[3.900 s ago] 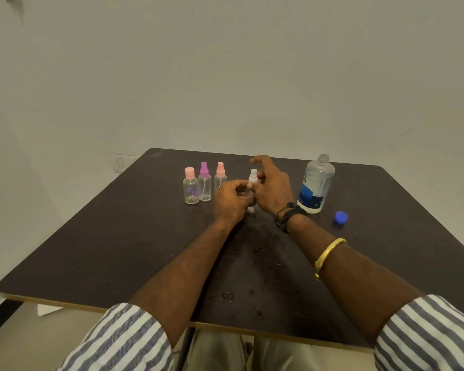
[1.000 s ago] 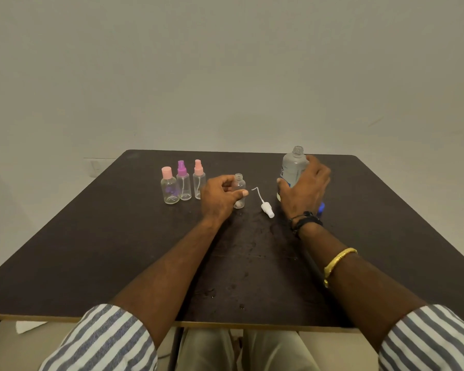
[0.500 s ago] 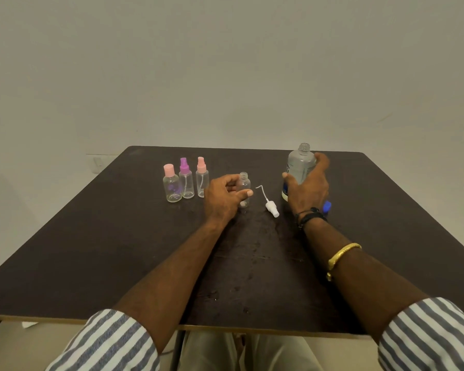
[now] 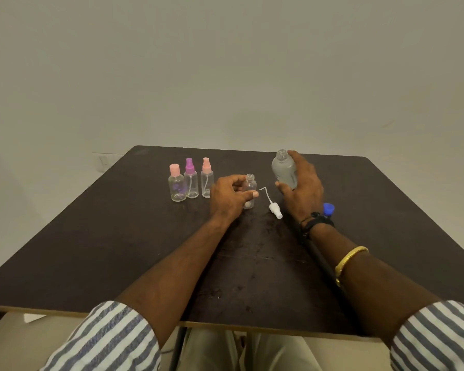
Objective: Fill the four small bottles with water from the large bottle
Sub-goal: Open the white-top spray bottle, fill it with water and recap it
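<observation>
I have the right hand [image 4: 302, 187] wrapped around the big bottle [image 4: 283, 170], and compared with half a second ago the bottle has come up off the table [image 4: 91, 236] and leans a little left, its open neck now pointing toward the open small bottle [image 4: 249, 190]. A second back the same hand was only closing on it while it stood upright. The left hand [image 4: 229, 199] has not shifted: thumb and fingers pinch the small bottle low on its body, keeping it upright on the table, mouth bare. Its white spray top [image 4: 273, 208] lies on its side just right of it, between the two hands, where nearly four seconds ago both hands were working at that top. The blue cap [image 4: 328, 208] sits near the right wrist. To the left, the other three small bottles [image 4: 190, 183] stand in a row, capped in pink, purple and pink. I read this as the start of the first pour: no water has gone across that I can see, so all four fills remain. The mouth is narrow, so I expect a slow tilt is needed to avoid spilling.
</observation>
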The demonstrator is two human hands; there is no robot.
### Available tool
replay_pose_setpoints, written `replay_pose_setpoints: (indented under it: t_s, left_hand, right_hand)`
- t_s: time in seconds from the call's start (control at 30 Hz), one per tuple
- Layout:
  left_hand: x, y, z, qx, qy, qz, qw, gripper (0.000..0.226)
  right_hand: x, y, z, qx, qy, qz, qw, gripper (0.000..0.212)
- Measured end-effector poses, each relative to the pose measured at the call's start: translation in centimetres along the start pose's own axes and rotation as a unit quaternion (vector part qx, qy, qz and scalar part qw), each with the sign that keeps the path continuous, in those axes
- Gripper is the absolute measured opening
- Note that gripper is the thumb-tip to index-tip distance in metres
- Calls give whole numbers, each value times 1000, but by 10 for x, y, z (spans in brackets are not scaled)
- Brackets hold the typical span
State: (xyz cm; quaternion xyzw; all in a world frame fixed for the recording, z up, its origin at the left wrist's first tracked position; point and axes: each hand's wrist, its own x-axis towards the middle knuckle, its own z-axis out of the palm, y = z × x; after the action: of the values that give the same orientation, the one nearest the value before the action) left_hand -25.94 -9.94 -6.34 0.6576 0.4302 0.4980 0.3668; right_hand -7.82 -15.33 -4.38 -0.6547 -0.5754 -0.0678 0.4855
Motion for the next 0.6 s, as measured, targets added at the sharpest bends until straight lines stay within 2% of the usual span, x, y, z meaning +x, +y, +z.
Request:
replay_pose_setpoints:
  t_s: [0.3, 0.6]
  left_hand:
    - [1, 4, -1, 24, -1, 23, 999, 44]
    - [-1, 12, -2, 28, -13, 42, 999, 40]
  right_hand:
    - [3, 5, 2, -96, -70, -125, 985, 68]
    - [3, 6, 1, -145, -88, -157, 973, 58]
